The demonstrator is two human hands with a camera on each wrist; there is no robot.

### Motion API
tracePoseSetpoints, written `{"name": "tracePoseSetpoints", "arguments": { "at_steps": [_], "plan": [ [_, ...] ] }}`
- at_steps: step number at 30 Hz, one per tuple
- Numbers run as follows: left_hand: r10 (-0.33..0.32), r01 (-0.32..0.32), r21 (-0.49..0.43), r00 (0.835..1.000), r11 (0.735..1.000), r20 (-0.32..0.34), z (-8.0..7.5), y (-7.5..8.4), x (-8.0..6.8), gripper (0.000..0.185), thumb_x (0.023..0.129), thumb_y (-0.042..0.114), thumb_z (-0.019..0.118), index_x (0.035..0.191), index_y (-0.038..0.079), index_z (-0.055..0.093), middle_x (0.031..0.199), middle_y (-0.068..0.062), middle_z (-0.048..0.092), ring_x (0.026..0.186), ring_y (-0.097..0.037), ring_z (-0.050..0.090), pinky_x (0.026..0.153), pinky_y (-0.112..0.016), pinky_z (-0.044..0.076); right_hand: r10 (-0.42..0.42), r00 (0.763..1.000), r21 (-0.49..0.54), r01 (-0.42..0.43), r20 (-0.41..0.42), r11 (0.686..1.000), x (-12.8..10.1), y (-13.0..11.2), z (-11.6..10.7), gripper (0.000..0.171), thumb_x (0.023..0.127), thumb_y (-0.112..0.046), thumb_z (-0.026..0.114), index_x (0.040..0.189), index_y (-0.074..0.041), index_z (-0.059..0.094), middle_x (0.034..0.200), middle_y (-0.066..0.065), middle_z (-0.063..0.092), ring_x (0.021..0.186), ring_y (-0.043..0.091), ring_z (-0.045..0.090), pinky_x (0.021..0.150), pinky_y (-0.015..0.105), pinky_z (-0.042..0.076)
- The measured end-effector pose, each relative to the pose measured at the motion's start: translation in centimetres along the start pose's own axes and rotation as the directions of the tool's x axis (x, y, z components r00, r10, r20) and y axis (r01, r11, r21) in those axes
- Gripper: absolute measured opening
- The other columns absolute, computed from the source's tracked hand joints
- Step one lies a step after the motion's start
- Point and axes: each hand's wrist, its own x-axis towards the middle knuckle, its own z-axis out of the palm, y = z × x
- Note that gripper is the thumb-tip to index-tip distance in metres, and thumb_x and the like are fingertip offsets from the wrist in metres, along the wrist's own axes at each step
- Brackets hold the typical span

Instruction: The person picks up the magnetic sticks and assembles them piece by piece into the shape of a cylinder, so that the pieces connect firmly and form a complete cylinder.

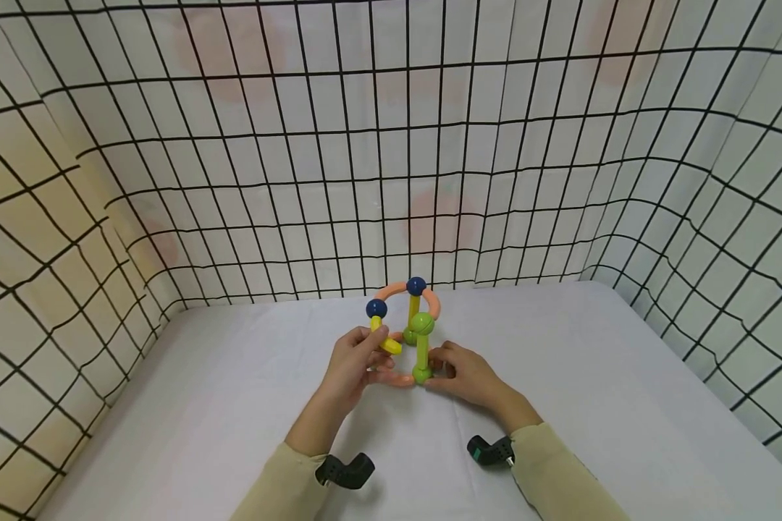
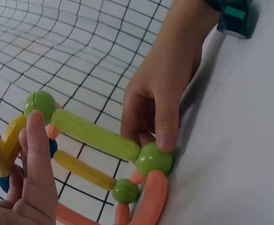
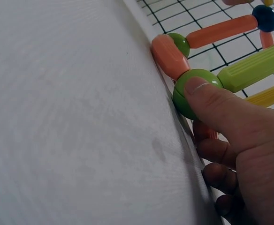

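A small frame of rods and balls stands on the white tabletop. My left hand (image 1: 350,367) pinches a curved yellow rod (image 2: 8,146) between thumb and fingers, beside a dark blue ball (image 1: 376,309) at the frame's left. My right hand (image 1: 469,373) grips the lower green ball (image 3: 188,96) at the near corner, its thumb on the ball. From this ball a light green rod (image 2: 95,133) rises to an upper green ball (image 1: 422,323). Salmon rods (image 2: 151,199) join the balls along the base. Behind, a straight yellow rod (image 1: 413,310) stands under another blue ball (image 1: 416,286).
White cloth covers the tabletop (image 1: 189,405). Black wire mesh (image 1: 339,155) rises at the back and both sides, with the frame standing toward the back mesh. Black wrist cameras (image 1: 347,472) sit at both sleeve cuffs.
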Motion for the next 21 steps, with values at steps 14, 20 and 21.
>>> {"name": "tracePoseSetpoints", "arguments": {
  "at_steps": [14,20,21],
  "plan": [
    [-0.011,0.010,-0.039,0.999,0.999,-0.038,0.87,0.05,0.23,0.037,0.098,0.040,0.063,0.104,0.005,0.053,0.097,-0.003,0.070,0.064,-0.010,0.060,0.060,-0.022,0.057,0.000,1.000,-0.010,0.000,-0.002,1.000,0.20,0.23,0.28,0.044,0.084,-0.043,0.078,0.116,-0.014,0.070,0.092,-0.007,0.057,0.072,0.002,0.046,0.062,0.019,0.040],
    [-0.025,0.022,-0.067,0.999,0.998,-0.044,0.98,0.03,0.38,0.037,0.098,0.041,0.062,0.103,0.005,0.054,0.086,-0.002,0.064,0.063,-0.011,0.060,0.060,-0.023,0.058,-0.014,1.000,-0.013,0.013,-0.021,1.000,0.21,0.26,0.44,0.041,0.083,-0.041,0.079,0.113,-0.014,0.071,0.094,-0.006,0.057,0.071,0.002,0.045,0.061,0.018,0.039],
    [-0.023,0.020,-0.070,0.999,0.997,-0.043,0.99,0.02,0.39,0.036,0.098,0.040,0.062,0.103,0.005,0.054,0.086,-0.002,0.064,0.063,-0.010,0.060,0.060,-0.023,0.058,-0.015,1.000,-0.016,0.014,-0.027,1.000,0.24,0.26,0.51,0.040,0.084,-0.041,0.079,0.113,-0.015,0.071,0.094,-0.007,0.057,0.071,0.002,0.045,0.061,0.018,0.039]
  ]
}}
